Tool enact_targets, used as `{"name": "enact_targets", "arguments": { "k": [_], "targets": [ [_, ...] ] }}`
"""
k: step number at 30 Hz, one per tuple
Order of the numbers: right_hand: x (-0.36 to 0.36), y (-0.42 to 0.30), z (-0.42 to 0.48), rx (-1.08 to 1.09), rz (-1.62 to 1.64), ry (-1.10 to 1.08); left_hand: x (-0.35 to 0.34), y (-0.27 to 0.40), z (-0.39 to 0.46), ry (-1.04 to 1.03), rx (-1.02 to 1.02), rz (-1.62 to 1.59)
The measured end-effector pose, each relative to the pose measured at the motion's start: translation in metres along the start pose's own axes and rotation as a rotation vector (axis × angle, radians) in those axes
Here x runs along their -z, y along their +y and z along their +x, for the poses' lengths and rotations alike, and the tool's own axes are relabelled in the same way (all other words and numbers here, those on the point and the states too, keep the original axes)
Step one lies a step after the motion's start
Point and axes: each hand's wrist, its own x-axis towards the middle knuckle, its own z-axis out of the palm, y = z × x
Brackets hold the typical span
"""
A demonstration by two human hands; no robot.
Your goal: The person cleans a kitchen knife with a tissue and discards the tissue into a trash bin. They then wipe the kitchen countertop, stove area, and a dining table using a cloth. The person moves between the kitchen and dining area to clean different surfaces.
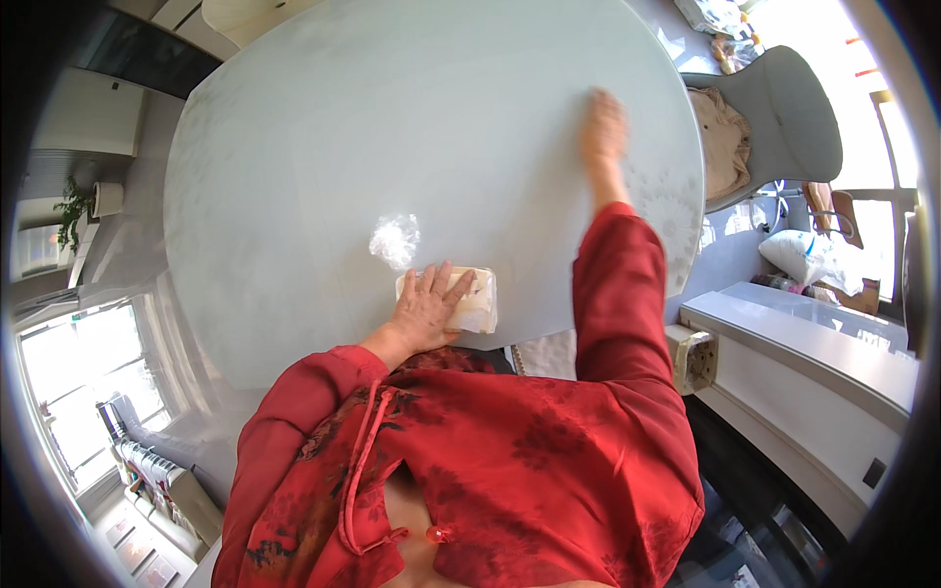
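My left hand (pixel 428 305) lies with spread fingers on top of a pale, wrapped rectangular package (pixel 479 303) at the table's near edge; whether the fingers grip it cannot be told. A crumpled piece of clear plastic film (pixel 395 239) lies just beyond the package. My right hand (pixel 606 126) reaches out over the right side of the pale grey-green table (pixel 309 162), slightly blurred, with its fingers close together. Nothing is seen in it, though its palm is hidden. Both forearms are in red sleeves.
A grey chair (pixel 790 125) with a beige cushion (pixel 720 140) stands against the table's right edge. Further right are a white-topped cabinet (pixel 779 345) and a stuffed white bag (pixel 798 255). Part of a cream chair (pixel 253 18) shows at the far left edge.
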Motion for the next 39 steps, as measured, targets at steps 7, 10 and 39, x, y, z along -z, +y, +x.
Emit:
{"name": "enact_targets", "arguments": {
  "k": [7, 10, 39],
  "targets": [
    [0.078, -0.124, -0.055, 0.78, 0.455, -0.302, 0.005, 0.002, 0.005, 0.109, -0.033, -0.091],
    [0.032, 0.027, -0.029, 0.378, 0.224, -0.005, 0.005, 0.007, 0.009, 0.161, -0.023, -0.122],
    [0.125, -0.097, -0.205, 0.231, 0.431, -0.214, -0.039, -0.077, -0.008, 0.409, 0.472, -0.291]
  ]
}}
